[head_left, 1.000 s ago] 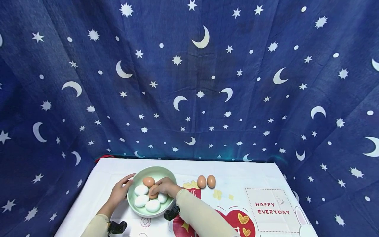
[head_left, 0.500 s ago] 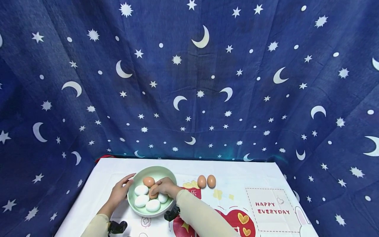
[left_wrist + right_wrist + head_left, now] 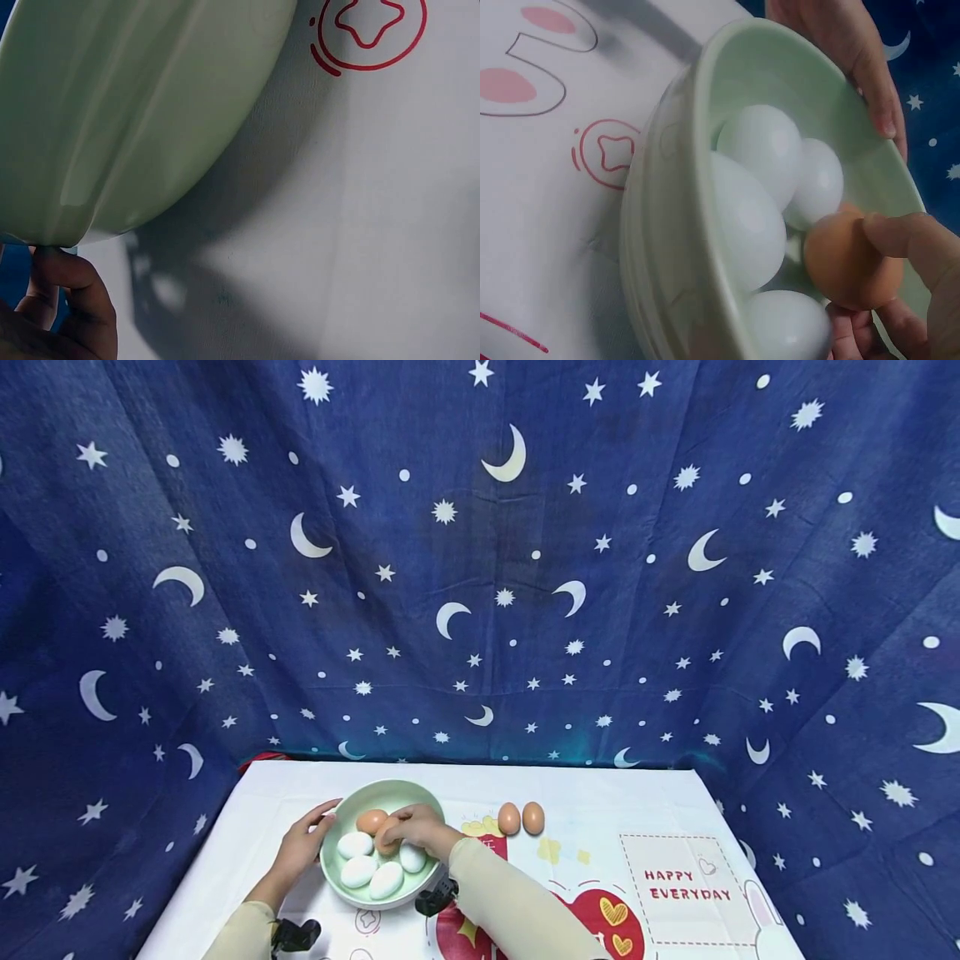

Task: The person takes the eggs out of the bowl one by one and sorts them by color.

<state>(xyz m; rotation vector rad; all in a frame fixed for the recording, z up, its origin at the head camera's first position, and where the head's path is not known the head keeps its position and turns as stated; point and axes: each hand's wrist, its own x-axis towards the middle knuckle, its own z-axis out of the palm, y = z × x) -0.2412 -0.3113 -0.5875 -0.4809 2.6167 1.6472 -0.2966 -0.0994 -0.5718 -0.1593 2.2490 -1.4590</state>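
Observation:
A pale green bowl (image 3: pixel 390 795) holds several white eggs (image 3: pixel 359 871) and two brown ones. My right hand (image 3: pixel 420 828) reaches into it and grips a brown egg (image 3: pixel 849 259), thumb on top and fingers curled beneath in the right wrist view. The other brown egg (image 3: pixel 372 821) lies beside the held one, toward the back of the bowl. At the bowl's left side, my left hand (image 3: pixel 302 847) holds the rim, and a bent finger meets the bowl's wall in the left wrist view. Parts of the eggs nearest my right hand are covered by it.
Two brown eggs, a left one (image 3: pixel 509 819) and a right one (image 3: pixel 533 818), stand side by side on the white printed tablecloth (image 3: pixel 600 802), right of the bowl. A blue curtain (image 3: pixel 480 652) with moons and stars hangs behind the table.
The gripped brown egg has shifted slightly toward the back of the bowl, with my right hand. The other brown egg has slid left and the front white egg has turned. My left hand stays put.

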